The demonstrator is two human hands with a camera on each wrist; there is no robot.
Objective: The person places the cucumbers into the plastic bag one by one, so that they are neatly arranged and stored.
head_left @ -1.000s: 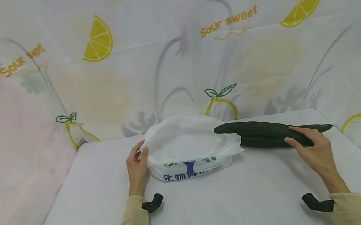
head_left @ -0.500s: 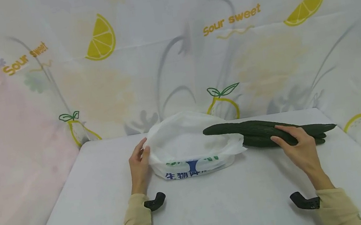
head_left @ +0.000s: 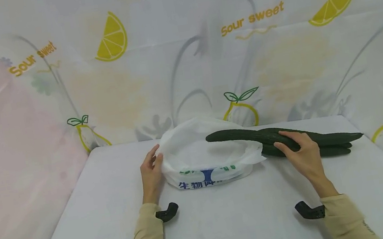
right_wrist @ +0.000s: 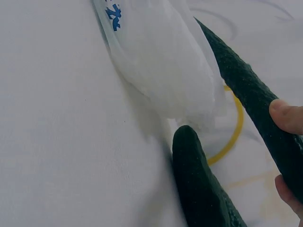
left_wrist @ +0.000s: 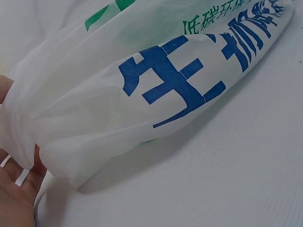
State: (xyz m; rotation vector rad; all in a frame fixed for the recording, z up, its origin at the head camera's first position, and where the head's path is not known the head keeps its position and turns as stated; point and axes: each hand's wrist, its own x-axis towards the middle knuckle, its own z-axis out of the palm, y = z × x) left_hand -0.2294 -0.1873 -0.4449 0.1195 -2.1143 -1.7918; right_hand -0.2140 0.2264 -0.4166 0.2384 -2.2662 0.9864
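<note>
A white plastic bag (head_left: 192, 177) with blue and green print stands with its mouth spread wide near the middle of the table. My left hand (head_left: 152, 177) holds the bag's left rim; its fingers show partly behind the film in the left wrist view. With thumb and fingers, my right hand (head_left: 304, 156) grips a dark green cucumber (head_left: 232, 134) near its right end. That cucumber is raised and almost level, its left tip over the bag's mouth. Other cucumbers (head_left: 339, 138) lie together on the table behind and to the right of my right hand.
The white table (head_left: 236, 220) ends at a printed fabric backdrop (head_left: 169, 69) with lemon drawings, which also hangs at both sides. The bag's right corner (head_left: 258, 155) sits close to the left ends of the lying cucumbers. Each wrist carries a black mount (head_left: 311, 211).
My right hand has moved left with the cucumber, whose tip reaches farther over the bag's mouth. The other cucumbers are more exposed. My left hand keeps its place on the bag; the view shifts slightly.
</note>
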